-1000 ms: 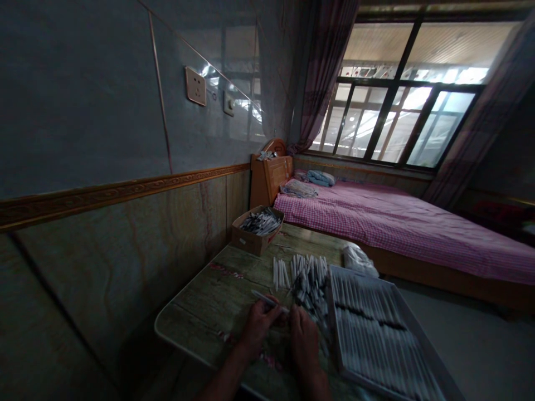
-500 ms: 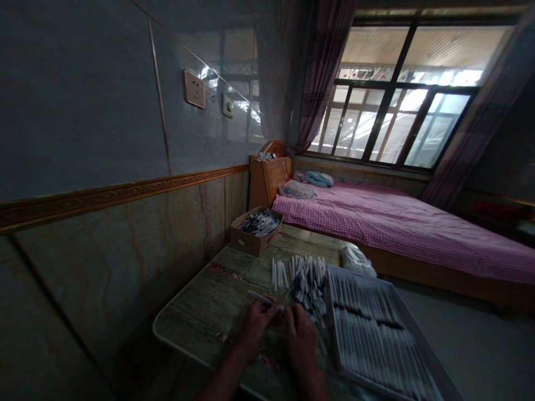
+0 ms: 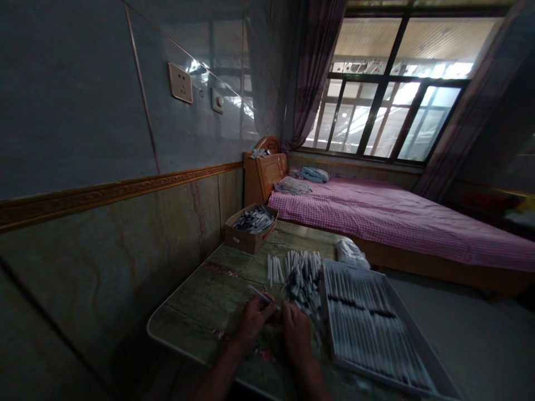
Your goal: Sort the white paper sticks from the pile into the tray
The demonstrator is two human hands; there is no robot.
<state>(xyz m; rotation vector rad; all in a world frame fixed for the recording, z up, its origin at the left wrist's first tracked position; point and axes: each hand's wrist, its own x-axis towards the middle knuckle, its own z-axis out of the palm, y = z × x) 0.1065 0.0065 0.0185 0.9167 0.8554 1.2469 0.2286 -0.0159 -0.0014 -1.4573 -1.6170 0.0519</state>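
My left hand (image 3: 252,318) is closed around a slim whitish pen (image 3: 259,293), whose far end sticks out up and to the left. Close beside it, my right hand (image 3: 296,329) is pinched at the pen's near end; the fingers hide exactly what they grip there. Just beyond my hands, a short row of white pen barrels (image 3: 275,270) lies on the table (image 3: 196,312). To its right is a heap of white pens with dark parts (image 3: 304,278). A shallow tray (image 3: 330,317) full of pens laid side by side in rows stands right of my right hand.
A cardboard box (image 3: 242,240) full of dark and pale pen parts stands at the table's far left corner, near the tiled wall (image 3: 184,223). A clear plastic bag (image 3: 351,253) lies behind the tray. Beyond the table is a bed (image 3: 359,214) with a pink checked cover.
The whole view has shifted slightly, so everything sits a little further left and higher. Both hands stay together on the pen, with hardly any change in their grip.
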